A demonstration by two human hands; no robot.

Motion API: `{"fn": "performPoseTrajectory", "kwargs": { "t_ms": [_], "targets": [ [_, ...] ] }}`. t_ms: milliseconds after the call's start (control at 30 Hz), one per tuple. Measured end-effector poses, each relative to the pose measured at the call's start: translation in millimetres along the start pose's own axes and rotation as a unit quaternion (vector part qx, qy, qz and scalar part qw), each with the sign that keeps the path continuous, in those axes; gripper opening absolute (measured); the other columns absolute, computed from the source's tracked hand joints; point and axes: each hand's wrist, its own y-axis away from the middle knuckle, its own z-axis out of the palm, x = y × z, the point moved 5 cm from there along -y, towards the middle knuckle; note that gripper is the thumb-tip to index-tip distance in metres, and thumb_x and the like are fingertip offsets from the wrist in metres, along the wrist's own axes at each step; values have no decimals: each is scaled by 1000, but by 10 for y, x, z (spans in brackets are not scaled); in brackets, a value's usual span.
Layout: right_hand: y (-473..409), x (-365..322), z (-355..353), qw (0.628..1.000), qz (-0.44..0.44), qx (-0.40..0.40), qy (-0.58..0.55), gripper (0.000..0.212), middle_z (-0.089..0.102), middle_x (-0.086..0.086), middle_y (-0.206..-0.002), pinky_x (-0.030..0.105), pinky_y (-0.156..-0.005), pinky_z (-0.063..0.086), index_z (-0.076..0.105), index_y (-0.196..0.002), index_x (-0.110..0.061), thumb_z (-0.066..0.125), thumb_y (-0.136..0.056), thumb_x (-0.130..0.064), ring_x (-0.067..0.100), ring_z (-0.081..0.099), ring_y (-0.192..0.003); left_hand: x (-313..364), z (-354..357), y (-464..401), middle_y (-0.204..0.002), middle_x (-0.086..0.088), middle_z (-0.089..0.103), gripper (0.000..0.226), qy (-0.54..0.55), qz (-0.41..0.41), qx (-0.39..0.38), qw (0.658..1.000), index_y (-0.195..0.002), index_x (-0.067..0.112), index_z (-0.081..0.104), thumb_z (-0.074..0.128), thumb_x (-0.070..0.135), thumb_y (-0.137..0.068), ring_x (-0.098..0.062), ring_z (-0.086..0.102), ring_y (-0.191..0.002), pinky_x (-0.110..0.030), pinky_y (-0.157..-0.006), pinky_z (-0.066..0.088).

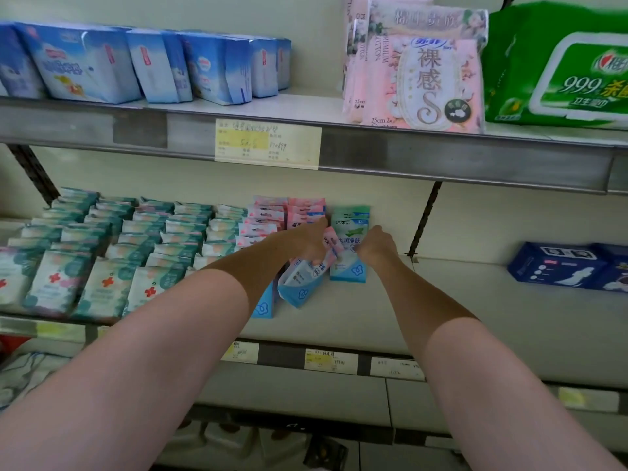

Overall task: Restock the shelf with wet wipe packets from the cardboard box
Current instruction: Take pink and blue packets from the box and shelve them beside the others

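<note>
Both my arms reach to the back of the middle shelf (356,321). My left hand (307,241) grips a bunch of small pink-and-blue wet wipe packets (302,280), their lower ends hanging down near the shelf surface. My right hand (377,244) is closed against the front of a green-and-blue wet wipe packet (350,232) that stands upright in a short row at the back. Rows of pink packets (272,215) stand just left of my left hand. No cardboard box is in view.
Teal-and-white packets (112,246) fill the left part of the middle shelf. A dark blue pack (560,266) lies at the right. The upper shelf holds blue packs (142,62), pink packs (418,69) and a green pack (560,66). Price labels (331,360) line the shelf edge.
</note>
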Motion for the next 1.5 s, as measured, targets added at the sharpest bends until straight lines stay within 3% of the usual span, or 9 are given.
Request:
{"fn": "performPoseTrajectory", "kwargs": {
  "t_ms": [100, 233, 467, 633, 800, 933, 1300, 1400, 1500],
  "targets": [
    [45, 6, -22, 1000, -9, 4, 16, 30, 59, 7, -109, 37, -76, 51, 49, -118, -10, 63, -94, -22, 27, 61, -97, 13, -9, 48, -132, -8, 52, 96, 1, 5, 3, 1000, -154, 27, 9, 66, -1, -82, -24, 63, -99, -44, -77, 60],
    [130, -30, 58, 996, -48, -62, 34, 13, 60, 5, -89, 30, -66, 50, 56, -101, -11, 61, -90, -15, 18, 58, -71, 35, -20, 124, -135, -13, 50, 93, 3, 7, 7, 1000, -153, 29, 12, 66, -1, -83, -31, 64, -101, -43, -71, 61],
    [414, -97, 193, 984, -90, -137, 64, 36, 61, 11, -98, 35, -68, 55, 61, -118, -7, 63, -86, -24, 27, 62, -83, 67, -24, 210, -126, -7, 53, 73, -26, 25, 30, 999, -150, 26, 28, 60, 3, -88, -18, 60, -84, -32, -62, 57],
    [498, -117, 200, 983, -103, -133, 68, 34, 62, 9, -99, 34, -65, 54, 61, -116, -10, 58, -85, -23, 23, 60, -77, 16, -92, 279, -135, -10, 49, 76, 5, 19, 57, 998, -145, 18, 35, 74, 3, -82, -30, 59, -107, -36, -63, 59],
    [523, -134, 176, 980, -116, -137, 85, 15, 60, 8, -92, 28, -56, 47, 60, -100, -12, 56, -88, -20, 18, 54, -69, -19, -105, 339, -119, -14, 58, 57, 18, 7, 75, 997, -129, 2, 52, 78, 5, -79, -31, 62, -102, -42, -74, 60],
    [527, -118, 218, 984, -105, -122, 80, 21, 58, 7, -90, 34, -65, 51, 56, -103, -12, 58, -88, -27, 23, 58, -74, -93, -113, 346, -96, -9, 56, 41, 38, -4, 117, 992, -110, 0, 58, 79, 3, -75, -23, 55, -85, -25, -54, 43],
    [475, -31, 136, 977, -106, -120, 141, 19, 51, 2, -81, 34, -69, 50, 52, -102, -14, 60, -86, -21, 21, 54, -70, -99, -203, 329, -132, -11, 57, 62, -4, 14, 158, 987, -130, 8, 58, 80, -3, -73, -28, 56, -116, -34, -94, 51],
    [465, -31, 110, 978, -103, -119, 135, 20, 54, 4, -85, 36, -71, 53, 52, -101, -14, 60, -85, -22, 25, 58, -78, -80, -180, 356, -118, -11, 63, 37, -111, 48, 173, 977, -119, 12, 60, 60, -3, -85, -26, 59, -100, -33, -80, 51],
    [470, -74, 108, 980, -103, -115, 125, 28, 58, 7, -92, 39, -77, 57, 53, -103, -12, 63, -85, -30, 27, 60, -83, -51, -137, 379, -126, -11, 57, 40, -264, 56, 208, 940, -127, 17, 54, 55, 3, -90, -29, 52, -117, -42, -98, 43]
  ]
}}
